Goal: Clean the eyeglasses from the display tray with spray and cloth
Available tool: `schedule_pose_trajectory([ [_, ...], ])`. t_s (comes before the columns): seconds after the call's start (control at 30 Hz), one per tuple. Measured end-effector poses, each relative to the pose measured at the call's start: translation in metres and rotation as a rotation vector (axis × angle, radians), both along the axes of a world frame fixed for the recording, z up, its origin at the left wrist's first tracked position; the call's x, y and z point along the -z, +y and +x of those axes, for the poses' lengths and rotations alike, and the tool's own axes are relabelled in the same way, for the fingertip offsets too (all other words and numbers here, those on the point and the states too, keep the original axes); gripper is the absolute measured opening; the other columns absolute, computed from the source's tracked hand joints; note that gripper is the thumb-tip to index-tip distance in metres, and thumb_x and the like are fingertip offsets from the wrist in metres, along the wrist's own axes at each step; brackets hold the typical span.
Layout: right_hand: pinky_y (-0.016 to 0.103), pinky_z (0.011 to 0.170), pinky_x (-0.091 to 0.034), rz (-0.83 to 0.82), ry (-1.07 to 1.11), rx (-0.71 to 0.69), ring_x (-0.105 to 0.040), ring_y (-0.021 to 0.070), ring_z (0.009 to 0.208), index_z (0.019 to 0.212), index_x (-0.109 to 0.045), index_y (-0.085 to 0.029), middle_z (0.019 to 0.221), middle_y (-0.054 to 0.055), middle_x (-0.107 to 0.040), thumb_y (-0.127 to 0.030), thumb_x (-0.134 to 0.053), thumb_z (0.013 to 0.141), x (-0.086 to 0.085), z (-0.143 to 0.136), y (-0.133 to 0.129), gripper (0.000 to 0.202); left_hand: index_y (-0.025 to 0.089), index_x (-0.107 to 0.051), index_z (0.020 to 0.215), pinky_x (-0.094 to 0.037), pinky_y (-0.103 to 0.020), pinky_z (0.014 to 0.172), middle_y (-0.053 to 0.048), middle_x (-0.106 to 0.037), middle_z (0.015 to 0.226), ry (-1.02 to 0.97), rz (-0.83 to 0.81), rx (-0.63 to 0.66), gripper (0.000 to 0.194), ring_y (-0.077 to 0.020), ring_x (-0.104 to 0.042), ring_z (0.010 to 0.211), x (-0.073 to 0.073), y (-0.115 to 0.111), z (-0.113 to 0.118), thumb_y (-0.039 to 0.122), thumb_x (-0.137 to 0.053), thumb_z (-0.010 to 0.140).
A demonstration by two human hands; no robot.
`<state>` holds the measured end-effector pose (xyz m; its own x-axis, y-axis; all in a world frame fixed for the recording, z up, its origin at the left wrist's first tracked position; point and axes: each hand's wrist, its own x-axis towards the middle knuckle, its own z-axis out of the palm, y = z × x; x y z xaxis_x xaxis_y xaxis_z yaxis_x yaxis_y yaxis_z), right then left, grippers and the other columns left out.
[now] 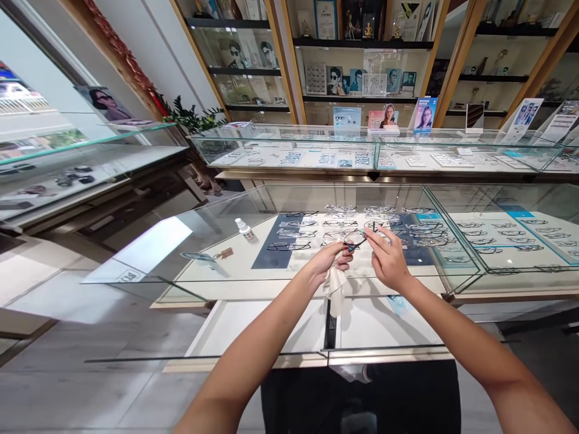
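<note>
Both of my hands are raised over the glass display case, holding a pair of dark-framed eyeglasses (359, 245) between them. My left hand (329, 260) is closed on one side of the glasses, and a cream cleaning cloth (335, 284) hangs down from its fingers. My right hand (389, 258) pinches the other side of the frame with thumb and fingertips. Beneath them, rows of eyeglasses (289, 246) lie inside the case on white and dark blue panels. The fingers partly hide the held glasses.
A white spray bottle (246, 231) stands left of my hands, near a small brown tag (225, 253). Open drawers (266, 325) jut out below the case (190, 283). Another glass counter (289, 144) stands behind, and a further one (90, 163) at left.
</note>
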<state>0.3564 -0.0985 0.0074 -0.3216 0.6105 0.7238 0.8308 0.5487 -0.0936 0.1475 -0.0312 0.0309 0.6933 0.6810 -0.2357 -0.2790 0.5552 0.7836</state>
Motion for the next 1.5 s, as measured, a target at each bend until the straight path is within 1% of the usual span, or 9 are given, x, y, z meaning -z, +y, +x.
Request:
schedule_pose_trajectory([
  [0.17,0.057,0.115,-0.048,0.066,0.01,0.021,-0.055,0.036,0.146,0.158,-0.055,-0.02,0.152,0.011,-0.07,-0.011,-0.047,0.098,0.009,0.002,-0.007,0.061,0.019,-0.049,0.081,-0.023,-0.012,0.039,0.011,-0.037,0.062,-0.019,-0.038,-0.015,0.038,-0.0021,-0.031,0.044,0.003,-0.001,-0.002,0.026,-0.086,0.076],
  [0.33,0.055,0.113,-0.05,0.176,0.02,0.039,-0.057,0.0358,0.143,0.158,-0.053,-0.019,0.149,0.012,-0.072,-0.011,-0.05,0.097,0.009,0.001,-0.009,0.061,0.018,-0.051,0.077,-0.024,-0.012,0.038,0.008,-0.046,0.06,-0.002,-0.029,0.016,0.041,-0.0016,-0.031,0.043,0.01,0.004,0.0,0.032,-0.089,0.072],
  [0.67,0.053,0.109,-0.05,0.15,-0.069,-0.022,-0.058,0.0345,0.14,0.157,-0.053,-0.019,0.149,0.009,-0.073,-0.01,-0.05,0.099,0.007,-0.006,-0.012,0.059,0.013,-0.06,0.079,-0.023,-0.014,0.04,0.002,-0.058,0.07,0.03,0.009,0.135,0.048,-0.0009,-0.032,0.047,0.013,-0.001,0.007,0.041,-0.096,0.065],
  [0.93,0.053,0.112,-0.048,0.089,-0.07,-0.09,-0.056,0.0341,0.144,0.161,-0.05,-0.022,0.152,0.009,-0.07,-0.009,-0.049,0.099,0.012,-0.006,-0.012,0.064,0.015,-0.057,0.075,-0.024,-0.015,0.042,0.002,-0.056,0.069,0.076,0.075,0.121,0.059,-0.0039,-0.038,0.052,0.015,0.0,0.005,0.049,-0.101,0.055],
  [1.17,0.052,0.114,-0.046,0.054,-0.026,-0.139,-0.052,0.034,0.148,0.162,-0.051,-0.024,0.154,0.009,-0.069,-0.01,-0.05,0.098,0.015,-0.008,-0.012,0.065,0.019,-0.049,0.07,-0.026,-0.019,0.044,0.007,-0.041,0.058,0.101,0.182,0.062,0.053,-0.0046,-0.032,0.048,0.026,0.004,0.005,0.05,-0.092,0.063],
  [1.27,0.054,0.115,-0.045,0.046,0.142,-0.11,-0.055,0.0342,0.143,0.149,-0.064,-0.024,0.151,0.013,-0.069,-0.016,-0.052,0.099,0.015,-0.011,-0.013,0.052,0.019,-0.051,0.071,-0.028,-0.02,0.047,0.007,-0.044,0.058,0.121,0.237,0.024,0.053,-0.0048,-0.033,0.048,0.025,0.004,0.004,0.053,-0.091,0.06],
  [1.33,0.055,0.113,-0.045,-0.066,0.362,-0.11,-0.06,0.034,0.131,0.13,-0.075,-0.025,0.137,0.014,-0.074,-0.024,-0.056,0.1,0.012,-0.014,-0.012,0.035,0.019,-0.053,0.069,-0.026,-0.021,0.047,0.007,-0.044,0.056,0.148,0.274,0.002,0.051,-0.0048,-0.033,0.047,0.024,0.004,0.004,0.053,-0.09,0.061],
  [1.4,0.053,0.108,-0.046,-0.335,0.688,-0.18,-0.064,0.0317,0.117,0.109,-0.08,-0.026,0.116,0.011,-0.076,-0.035,-0.064,0.098,0.008,-0.015,-0.009,0.021,0.018,-0.055,0.067,-0.023,-0.021,0.047,0.007,-0.044,0.053,0.179,0.307,-0.01,0.047,-0.0051,-0.033,0.047,0.023,0.004,0.004,0.051,-0.088,0.064],
  [1.5,0.044,0.096,-0.049,-0.726,1.094,-0.311,-0.065,0.0268,0.101,0.09,-0.079,-0.027,0.097,0.005,-0.074,-0.05,-0.077,0.09,0.004,-0.017,-0.003,0.024,0.017,-0.058,0.071,-0.024,-0.021,0.048,0.006,-0.049,0.056,0.211,0.343,-0.021,0.043,-0.0054,-0.036,0.048,0.022,0.003,0.006,0.047,-0.089,0.064],
])
